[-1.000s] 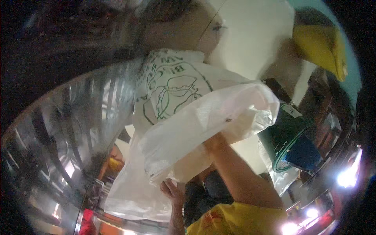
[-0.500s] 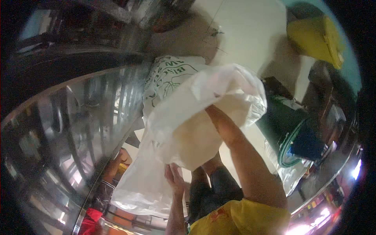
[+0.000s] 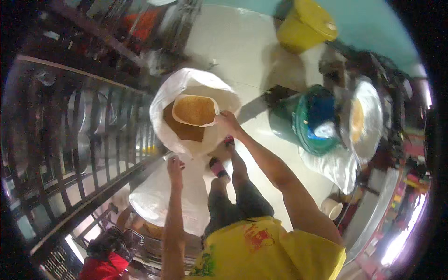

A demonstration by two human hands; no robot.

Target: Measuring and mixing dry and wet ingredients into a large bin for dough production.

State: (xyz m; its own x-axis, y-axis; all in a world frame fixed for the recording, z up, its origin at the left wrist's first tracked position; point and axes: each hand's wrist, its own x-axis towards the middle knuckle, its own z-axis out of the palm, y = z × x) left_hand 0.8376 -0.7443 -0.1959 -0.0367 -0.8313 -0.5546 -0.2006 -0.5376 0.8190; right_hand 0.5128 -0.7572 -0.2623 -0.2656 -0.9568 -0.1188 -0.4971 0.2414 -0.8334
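Observation:
My right hand (image 3: 226,119) grips the edge of a white container (image 3: 195,109) full of brown granules, inside the wide mouth of a white woven sack (image 3: 163,93); more granules show beneath the container. My left hand (image 3: 176,165) is just below the sack's near-left side, its fingers loosely apart and holding nothing. A second white sack (image 3: 158,203) lies behind my left forearm.
Dark metal bars (image 3: 79,135) line the left, with a person in red (image 3: 112,259) at lower left. On the right are a green bucket (image 3: 298,121), a metal basin (image 3: 371,121) and a small pale container (image 3: 331,207). A yellow bucket (image 3: 305,28) stands beyond.
My view has swung. The sack mouth now faces up, showing the granules, and my right hand has come up from deep inside it with the filled container. My left hand has moved up and left.

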